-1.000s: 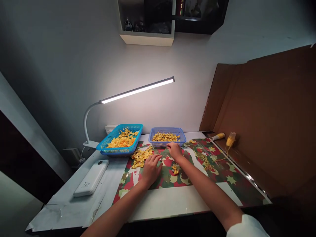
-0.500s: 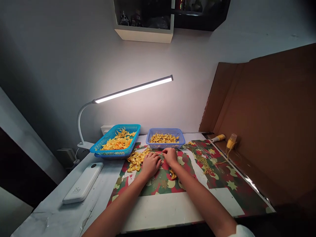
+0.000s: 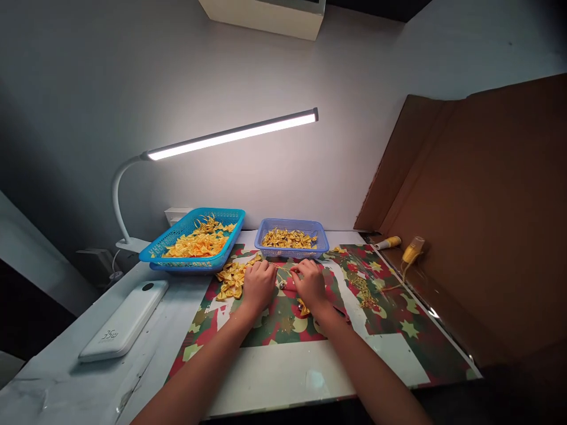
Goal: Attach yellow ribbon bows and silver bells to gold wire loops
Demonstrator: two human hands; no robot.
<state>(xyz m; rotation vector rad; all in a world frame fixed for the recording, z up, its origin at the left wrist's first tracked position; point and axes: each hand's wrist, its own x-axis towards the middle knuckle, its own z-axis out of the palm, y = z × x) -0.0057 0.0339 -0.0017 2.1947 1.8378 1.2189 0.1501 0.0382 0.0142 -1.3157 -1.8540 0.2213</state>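
A thin gold cord [image 3: 282, 268] stretches between my two hands above the patterned sheet. Its left end is pinched in my left hand [image 3: 260, 284], which is closed beside a pile of gold bows [image 3: 230, 281]. My right hand [image 3: 309, 283] pinches the other end between thumb and fingers. Below the cord, a small silvery bell [image 3: 282, 285] lies between the hands. Another gold bow [image 3: 303, 307] rests on the sheet, near my right wrist and partly hidden by it.
Behind the hands stand a blue basket [image 3: 200, 264] and a purple-blue basket [image 3: 292, 253], both holding bows. A lit lamp [image 3: 234, 136] arches overhead. Left lies a white power bank [image 3: 126, 321]; right, gold cords [image 3: 364, 292], glue bottles [image 3: 411, 251] and cardboard [image 3: 478, 206].
The view has tilted down and shifted. My hands have drawn slightly apart, with the cord now stretched between them, and my left fingers have curled in more.
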